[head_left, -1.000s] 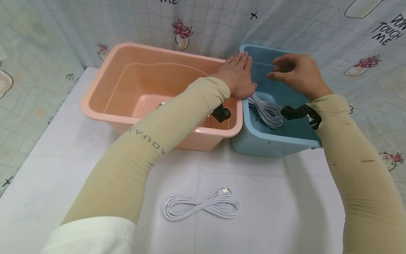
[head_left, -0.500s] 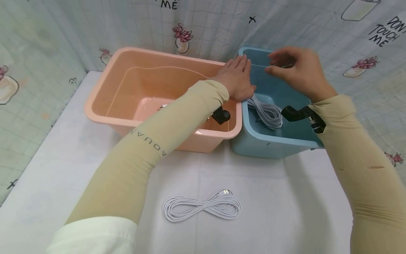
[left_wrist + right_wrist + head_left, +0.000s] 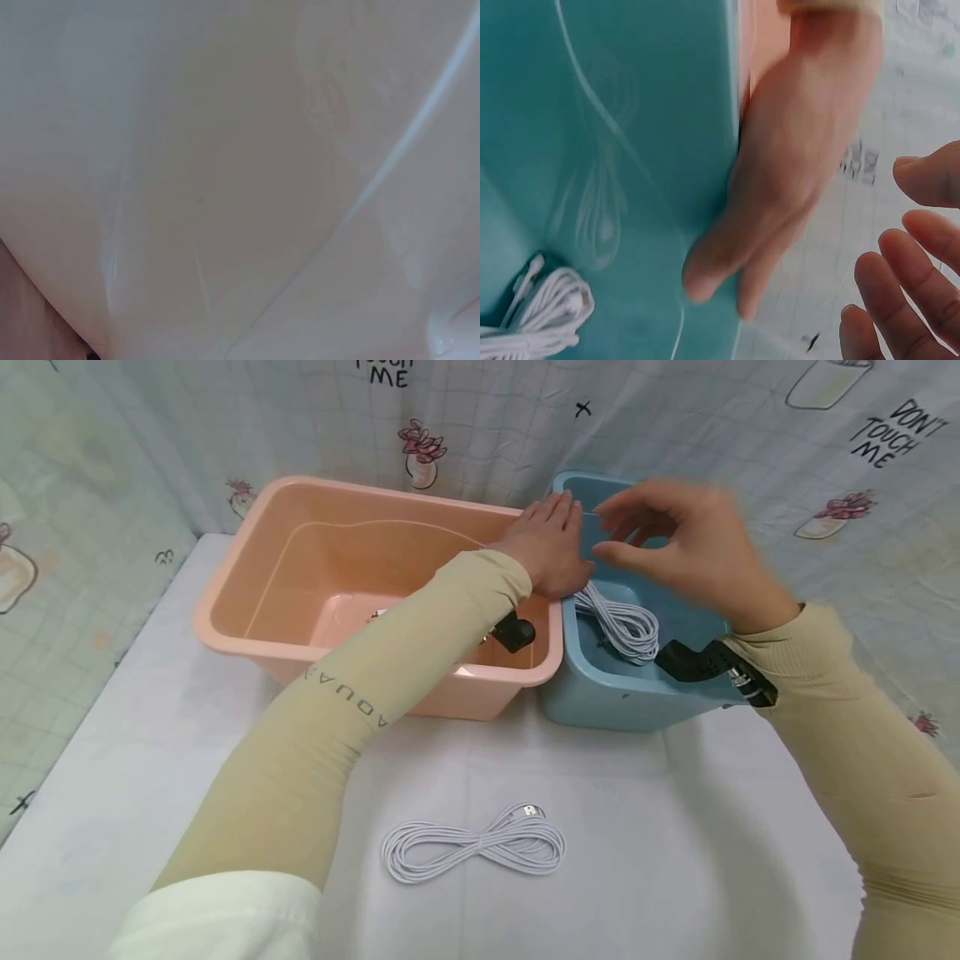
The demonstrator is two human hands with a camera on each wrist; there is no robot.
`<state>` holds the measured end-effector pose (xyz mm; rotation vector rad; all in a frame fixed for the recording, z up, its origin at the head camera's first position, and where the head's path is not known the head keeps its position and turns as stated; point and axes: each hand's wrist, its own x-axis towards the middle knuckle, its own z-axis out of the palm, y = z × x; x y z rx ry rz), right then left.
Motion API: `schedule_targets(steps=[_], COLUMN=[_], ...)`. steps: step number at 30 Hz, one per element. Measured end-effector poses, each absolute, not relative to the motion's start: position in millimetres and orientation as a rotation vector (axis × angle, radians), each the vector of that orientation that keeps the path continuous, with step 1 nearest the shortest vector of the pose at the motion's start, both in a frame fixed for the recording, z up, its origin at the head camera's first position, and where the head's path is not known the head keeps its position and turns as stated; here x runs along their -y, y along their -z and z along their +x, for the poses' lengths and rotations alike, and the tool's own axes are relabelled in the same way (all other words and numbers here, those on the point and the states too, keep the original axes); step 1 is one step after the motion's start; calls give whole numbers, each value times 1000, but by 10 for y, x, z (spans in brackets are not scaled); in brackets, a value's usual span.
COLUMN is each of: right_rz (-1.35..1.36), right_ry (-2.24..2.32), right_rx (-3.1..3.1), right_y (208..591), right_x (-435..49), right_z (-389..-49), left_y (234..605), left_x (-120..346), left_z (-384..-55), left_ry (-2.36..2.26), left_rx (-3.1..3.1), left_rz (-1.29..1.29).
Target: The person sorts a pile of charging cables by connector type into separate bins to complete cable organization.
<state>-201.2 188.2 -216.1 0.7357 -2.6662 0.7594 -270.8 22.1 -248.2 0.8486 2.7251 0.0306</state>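
Note:
My left hand [image 3: 547,545] rests flat, fingers straight, across the touching rims of an orange-pink tub [image 3: 360,547] and a blue tub [image 3: 622,706]. Over the blue tub hovers my right hand [image 3: 690,547], thumb and fingers apart and loosely curved, holding nothing. Below it, a bundled white cable [image 3: 628,631] lies in the blue tub; the right wrist view also shows this cable [image 3: 540,319]. Another white USB cable [image 3: 476,843], tied in a figure-eight, lies on the table in front. In the left wrist view a smooth pale tub wall [image 3: 225,187] fills nearly everything.
Small items [image 3: 378,613] on the pink tub's floor are mostly hidden by my left sleeve [image 3: 360,681]. A white cloth covers the table [image 3: 585,793]. Printed curtain cloth [image 3: 300,418] hangs behind and along the sides. Black wrist mounts [image 3: 513,632] project from both sleeves.
My right hand has moved left toward my left hand, above the blue tub, and is blurred. My left hand stays on the rims. The head view has shifted slightly.

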Motion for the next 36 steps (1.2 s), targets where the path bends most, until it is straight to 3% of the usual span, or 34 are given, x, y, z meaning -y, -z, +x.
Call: schedule_targets(steps=[14,36], right_rz=[1064,1629], right_ry=[-902,-1038], right_rx=[2526,2453], right_y=[2163,2512], right_x=[-1585,-1095], right_z=[-1570,-965], left_y=[2496,2506], left_x=[-174,-245], left_z=[-2718,-2712], left_ry=[70,3], left_rx=[-2747,-2722], left_rz=[979,842])
